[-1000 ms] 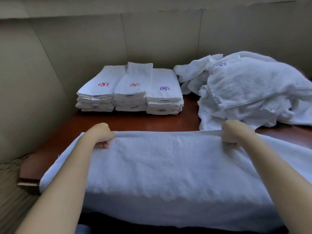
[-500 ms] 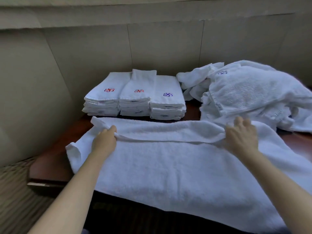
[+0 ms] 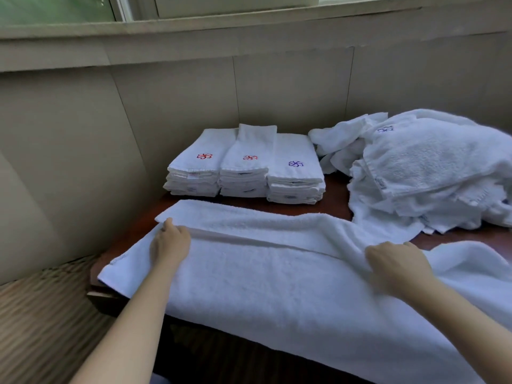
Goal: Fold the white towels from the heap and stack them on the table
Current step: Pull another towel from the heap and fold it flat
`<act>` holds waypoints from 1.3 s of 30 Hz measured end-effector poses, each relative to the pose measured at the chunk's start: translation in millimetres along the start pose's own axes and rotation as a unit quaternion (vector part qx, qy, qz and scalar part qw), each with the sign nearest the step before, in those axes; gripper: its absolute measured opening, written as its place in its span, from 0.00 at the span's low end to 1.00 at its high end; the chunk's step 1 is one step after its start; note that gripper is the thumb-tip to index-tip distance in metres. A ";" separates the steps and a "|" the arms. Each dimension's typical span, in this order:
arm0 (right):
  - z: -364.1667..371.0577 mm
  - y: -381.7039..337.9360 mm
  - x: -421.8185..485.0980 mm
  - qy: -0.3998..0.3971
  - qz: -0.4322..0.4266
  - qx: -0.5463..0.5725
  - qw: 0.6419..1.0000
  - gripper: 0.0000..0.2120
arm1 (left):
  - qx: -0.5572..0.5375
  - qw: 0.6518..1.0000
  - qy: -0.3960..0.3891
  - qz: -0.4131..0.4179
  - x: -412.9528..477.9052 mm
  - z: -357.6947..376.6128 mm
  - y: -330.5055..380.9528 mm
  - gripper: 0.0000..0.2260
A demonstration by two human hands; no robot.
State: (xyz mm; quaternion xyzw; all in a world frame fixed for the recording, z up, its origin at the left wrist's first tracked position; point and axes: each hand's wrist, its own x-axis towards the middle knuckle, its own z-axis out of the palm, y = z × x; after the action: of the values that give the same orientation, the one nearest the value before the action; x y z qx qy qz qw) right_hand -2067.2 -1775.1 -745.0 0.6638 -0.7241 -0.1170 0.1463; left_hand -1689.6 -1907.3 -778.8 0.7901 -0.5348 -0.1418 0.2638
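Pinching the folded edge of the big towel [image 3: 277,273], the left hand [image 3: 169,242] has its grip closed on the cloth near the towel's 9 o'clock end, and the right hand [image 3: 396,266] has its fingers curled into a bunched ridge toward 3 o'clock. Holding two spaced points along one hem looks meant to keep the edge straight while it is laid over the layer beneath, so the fold comes out even. The towel lies spread across the near part of the surface [image 3: 335,195], its near side hanging over the edge, which gives a flat bed for folding. At 12 o'clock three stacks of folded towels [image 3: 245,167] stand side by side against the wall, leaving the working space free. At 2 o'clock the unfolded heap [image 3: 432,167] sits within the right hand's reach, its near edge touching the towel.
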 end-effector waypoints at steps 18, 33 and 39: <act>17.5 50.8 -15.9 -0.033 -0.011 0.049 0.998 0.10 | 0.176 0.912 -0.154 0.337 -81.6 63.1 117.3 0.21; 8.6 135.7 -40.4 0.296 0.298 -0.038 0.907 0.10 | 0.197 0.932 -0.192 0.235 -116.4 102.5 155.9 0.29; 25.4 178.3 -59.3 0.278 0.324 0.232 0.874 0.04 | 0.209 0.941 -0.149 0.219 -123.0 110.6 162.8 0.31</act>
State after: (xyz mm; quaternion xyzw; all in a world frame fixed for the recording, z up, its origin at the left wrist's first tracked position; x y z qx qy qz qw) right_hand -2237.3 -1700.5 -707.1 0.4119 -0.8344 0.2976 0.2136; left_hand -1918.7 -1870.5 -784.1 0.6607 -0.7454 -0.0818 0.0350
